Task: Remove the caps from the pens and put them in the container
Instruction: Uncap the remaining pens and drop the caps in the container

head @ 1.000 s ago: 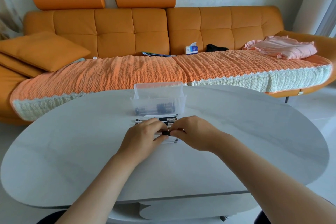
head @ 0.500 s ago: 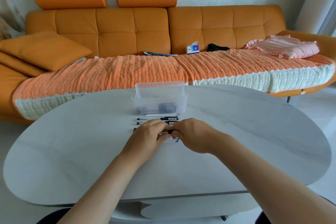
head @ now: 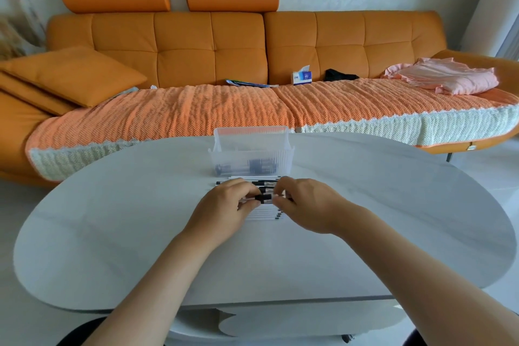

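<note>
Now your left hand (head: 224, 205) and right hand (head: 306, 202) pinch one pen (head: 268, 198) mid-frame, just below the container (head: 251, 149), a bit wider apart than before, so its cap (head: 260, 197) seems to be coming off.

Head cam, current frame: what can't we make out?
Head view only.
- held pen: left hand and right hand cover both ends; cap on or off unclear.
- pen row on the table: hands hide most; count unknown.
- container contents: ribbed translucent wall blurs dark items; no count.
</note>
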Tool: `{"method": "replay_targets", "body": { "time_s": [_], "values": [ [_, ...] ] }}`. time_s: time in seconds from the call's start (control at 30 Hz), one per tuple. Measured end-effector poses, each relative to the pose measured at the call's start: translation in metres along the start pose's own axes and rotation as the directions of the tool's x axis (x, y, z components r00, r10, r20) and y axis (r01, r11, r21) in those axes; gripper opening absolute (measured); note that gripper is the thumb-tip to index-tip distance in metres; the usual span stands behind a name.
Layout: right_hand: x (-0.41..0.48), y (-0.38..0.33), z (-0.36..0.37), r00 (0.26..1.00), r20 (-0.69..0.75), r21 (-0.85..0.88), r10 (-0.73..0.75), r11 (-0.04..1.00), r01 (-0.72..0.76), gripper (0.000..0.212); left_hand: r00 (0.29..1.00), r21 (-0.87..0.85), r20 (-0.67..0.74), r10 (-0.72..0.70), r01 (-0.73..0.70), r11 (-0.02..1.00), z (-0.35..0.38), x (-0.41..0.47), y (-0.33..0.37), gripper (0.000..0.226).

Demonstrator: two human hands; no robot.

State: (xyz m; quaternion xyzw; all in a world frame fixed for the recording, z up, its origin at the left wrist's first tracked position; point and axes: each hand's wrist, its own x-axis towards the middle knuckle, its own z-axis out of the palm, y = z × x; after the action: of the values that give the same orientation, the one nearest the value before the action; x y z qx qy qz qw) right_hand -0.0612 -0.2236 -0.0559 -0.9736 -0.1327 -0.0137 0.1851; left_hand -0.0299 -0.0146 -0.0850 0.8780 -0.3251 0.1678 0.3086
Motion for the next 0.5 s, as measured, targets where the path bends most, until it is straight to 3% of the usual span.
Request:
{"method": "replay_targets", "body": {
  "time_s": [0.17, 0.5],
  "values": [
    [0.002, 0.025, -0.002, 0.996, 0.005, 0.002, 0.085, 0.996, -0.085, 0.022, 0.995, -0.012, -0.014, -0.1, 0.1, 0.995, -0.002, -0.002, -0.006, 0.014],
    [0.005, 0.033, 0.0, 0.99, -0.001, -0.022, 0.143, 0.989, -0.143, 0.017, 0.991, -0.009, 0.057, -0.124, 0.124, 0.992, -0.001, -0.004, -0.001, 0.016]
  ]
}}
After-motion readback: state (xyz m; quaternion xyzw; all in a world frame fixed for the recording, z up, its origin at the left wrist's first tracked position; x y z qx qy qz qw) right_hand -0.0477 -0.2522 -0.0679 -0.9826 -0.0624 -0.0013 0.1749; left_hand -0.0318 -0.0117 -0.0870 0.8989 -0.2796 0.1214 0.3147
